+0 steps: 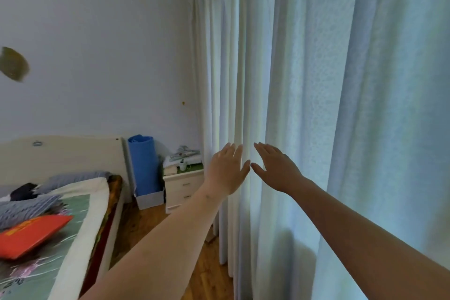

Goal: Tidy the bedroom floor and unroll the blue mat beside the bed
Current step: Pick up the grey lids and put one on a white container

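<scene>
I'm reaching both hands, left (227, 170) and right (275, 168), flat-fingered and holding nothing, toward the curtain (304, 105). The mat (143, 163) is standing rolled in a box (149, 198) beside the bed (73, 226), so I judge unrolling is still waiting.

Blue mat (143, 163), red folder (31, 234), pale curtain (316, 80).

Soft daylight glows through the curtain (328, 105), so the right hand (277, 170) looks dark against it. The wall (97, 31) is dim, bluish. Edges bend; detail soft.
</scene>
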Motion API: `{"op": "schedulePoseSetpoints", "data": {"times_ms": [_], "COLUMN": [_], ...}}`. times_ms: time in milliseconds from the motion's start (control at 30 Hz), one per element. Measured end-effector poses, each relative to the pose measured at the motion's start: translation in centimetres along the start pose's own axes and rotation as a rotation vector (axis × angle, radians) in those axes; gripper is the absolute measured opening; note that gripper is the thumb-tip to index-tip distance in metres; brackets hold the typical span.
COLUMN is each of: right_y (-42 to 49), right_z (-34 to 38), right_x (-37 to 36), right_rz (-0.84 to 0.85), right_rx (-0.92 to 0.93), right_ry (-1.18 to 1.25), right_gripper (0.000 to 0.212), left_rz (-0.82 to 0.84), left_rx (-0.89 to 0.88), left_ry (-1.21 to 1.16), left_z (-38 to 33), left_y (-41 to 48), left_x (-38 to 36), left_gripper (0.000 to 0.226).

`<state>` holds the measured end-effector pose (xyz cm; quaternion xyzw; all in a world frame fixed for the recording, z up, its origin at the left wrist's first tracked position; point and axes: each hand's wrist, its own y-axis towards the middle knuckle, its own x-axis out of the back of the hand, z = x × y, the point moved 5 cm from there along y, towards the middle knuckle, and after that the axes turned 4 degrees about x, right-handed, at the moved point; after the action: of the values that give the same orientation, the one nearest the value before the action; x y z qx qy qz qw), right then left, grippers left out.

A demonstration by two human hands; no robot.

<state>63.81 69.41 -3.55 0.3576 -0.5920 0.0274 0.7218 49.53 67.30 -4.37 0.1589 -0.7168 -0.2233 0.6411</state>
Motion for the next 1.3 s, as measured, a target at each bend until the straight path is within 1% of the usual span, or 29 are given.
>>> {"op": "schedulePoseSetpoints", "data": {"times_ms": [133,233,267,333,500,567,733,800,867,1000,1200,1300], "right_y": [6.2,9.3,11.3,12.4,14.5,15.2,15.2,14.1,11.9,4.7,-13.0,-22.3], "right_z": [-1.5,-2.4,-3.4,-3.7,-7.3,-8.5,-10.5,-10.5,-10.6,-10.5,-11.4,-11.9], "right_x": [-2.7,-4.7,-6.5,-7.5,-13.2,-14.9,-20.2,-22.6,-26.7,-37.1,-55.1,-63.4], "right_rz": [-0.022,0.014,0.035,0.031,0.127,0.147,0.248,0.288,0.378,0.606,0.966,1.077], "right_rx": [0.042,0.054,0.062,0.075,0.070,0.063,0.104,0.099,0.074,0.032,-0.096,-0.183], "right_ry": [-0.022,-0.033,-0.029,-0.022,0.031,0.061,0.159,0.220,0.285,0.372,0.427,0.484], "right_gripper": [0.065,0.066,0.066,0.066,0.067,0.066,0.064,0.063,0.063,0.063,0.060,0.056], "left_rz": [-0.037,-0.021,-0.020,-0.024,0.042,0.042,0.048,0.076,0.134,0.284,0.634,0.706], "left_rx": [0.055,0.077,0.105,0.131,0.153,0.168,0.285,0.333,0.438,0.656,0.982,1.068], "left_ry": [-0.008,-0.006,-0.011,0.005,0.009,-0.009,-0.055,-0.069,-0.101,-0.186,-0.388,-0.505], "left_z": [3.0,5.1,6.2,7.7,8.5,8.5,8.5,8.7,9.0,9.4,7.4,5.9], "left_y": [4.8,7.7,9.6,10.7,12.3,13.0,11.9,10.5,7.9,-0.2,-18.3,-27.6], "left_x": [-2.8,-4.5,-6.0,-6.7,-12.0,-13.1,-17.5,-19.9,-23.8,-33.3,-50.2,-57.9], "left_gripper": [0.064,0.063,0.063,0.062,0.062,0.061,0.059,0.059,0.060,0.061,0.062,0.050]}}
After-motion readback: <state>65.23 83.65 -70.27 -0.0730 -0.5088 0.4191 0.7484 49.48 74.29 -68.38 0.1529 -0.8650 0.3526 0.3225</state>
